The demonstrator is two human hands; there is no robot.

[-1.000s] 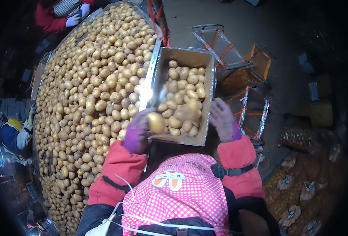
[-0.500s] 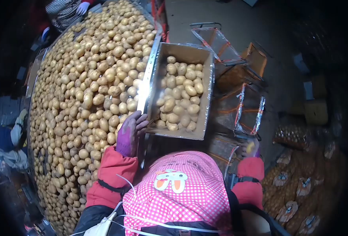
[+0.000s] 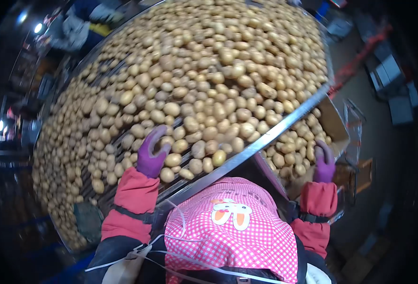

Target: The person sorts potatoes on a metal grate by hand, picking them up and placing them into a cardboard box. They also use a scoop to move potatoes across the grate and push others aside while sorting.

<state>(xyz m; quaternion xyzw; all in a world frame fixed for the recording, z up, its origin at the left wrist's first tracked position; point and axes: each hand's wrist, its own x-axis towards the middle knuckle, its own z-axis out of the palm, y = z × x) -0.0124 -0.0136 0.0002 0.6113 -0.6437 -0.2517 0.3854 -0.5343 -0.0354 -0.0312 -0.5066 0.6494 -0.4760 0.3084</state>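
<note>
My left hand [image 3: 152, 152], in a purple glove with greyed fingers, is over the sorting table with thumb and fingers apart in a curve. Loose potatoes [image 3: 172, 160] lie right beside its fingertips, and nothing shows in its grasp. My right hand [image 3: 323, 162], gloved alike, is at the near right side of a cardboard box [image 3: 335, 124]. Its fingers stretch over the box's edge towards the potatoes inside [image 3: 291, 150], with no potato in them. The box stands against the table's metal rim [image 3: 270, 135].
Potatoes cover most of the slatted table [image 3: 117, 142]. A dark green cloth-like piece [image 3: 88, 220] lies at its near left corner. Another person [image 3: 83, 28] stands across at the far left. Wire-framed stands [image 3: 360, 175] are at the right, with pale boxes [image 3: 388, 71] beyond.
My view has swung left over the table. My left hand has left the metal rim and moved among the potatoes; my right hand has come from the low stand to the box.
</note>
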